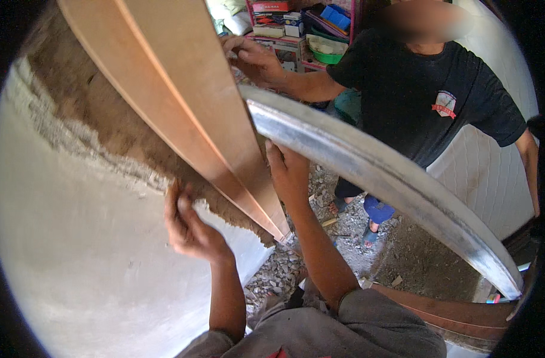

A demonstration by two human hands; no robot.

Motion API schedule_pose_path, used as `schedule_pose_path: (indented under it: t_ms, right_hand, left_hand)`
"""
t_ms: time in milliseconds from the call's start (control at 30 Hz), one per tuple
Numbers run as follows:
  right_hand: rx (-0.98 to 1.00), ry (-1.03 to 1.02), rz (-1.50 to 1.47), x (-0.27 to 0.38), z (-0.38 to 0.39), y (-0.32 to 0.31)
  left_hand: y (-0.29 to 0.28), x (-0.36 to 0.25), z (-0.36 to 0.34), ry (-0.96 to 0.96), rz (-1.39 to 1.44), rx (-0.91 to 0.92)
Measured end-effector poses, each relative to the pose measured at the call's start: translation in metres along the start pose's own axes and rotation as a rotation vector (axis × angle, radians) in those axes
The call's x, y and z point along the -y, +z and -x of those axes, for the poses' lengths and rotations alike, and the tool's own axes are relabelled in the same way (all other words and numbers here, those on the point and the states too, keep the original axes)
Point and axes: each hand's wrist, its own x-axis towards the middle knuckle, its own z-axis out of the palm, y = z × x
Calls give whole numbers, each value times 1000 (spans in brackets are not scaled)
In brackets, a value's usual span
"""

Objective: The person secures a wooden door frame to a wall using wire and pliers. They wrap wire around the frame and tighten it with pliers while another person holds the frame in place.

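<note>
Brown wood [192,65] might tip if bumped; our left hand [192,230] has loosely bent fingers, but our right hand's [291,179] we can't tell.

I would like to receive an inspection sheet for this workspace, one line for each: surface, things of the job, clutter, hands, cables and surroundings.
Surface: ground of brown earth, with loose gravel.
Job's things: brown wooden frame piece beside the rough wall edge; long silver bar with one end at the frame piece.
Clutter: boxes and a green basin on a pink-framed shelf.
Left hand: near the wall edge, fingers bent, nothing seen in it; blurred.
Right hand: beside the frame piece, below the bar; contact unclear.
Cables: nothing seen.
Surroundings: smooth grey wall; another person in a black shirt beyond the bar.
</note>
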Motion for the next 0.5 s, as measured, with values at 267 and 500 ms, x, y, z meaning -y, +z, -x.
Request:
schedule_pose_path:
  t_ms: [267, 500]
  right_hand:
    - [5, -30, 114, 21, 5, -15]
    - [-6, -53, 239, 48, 9, -11]
  left_hand:
    - [-4, -14, -25, -159, -36, 30]
    - [8, 1, -28, 88, 61, 78]
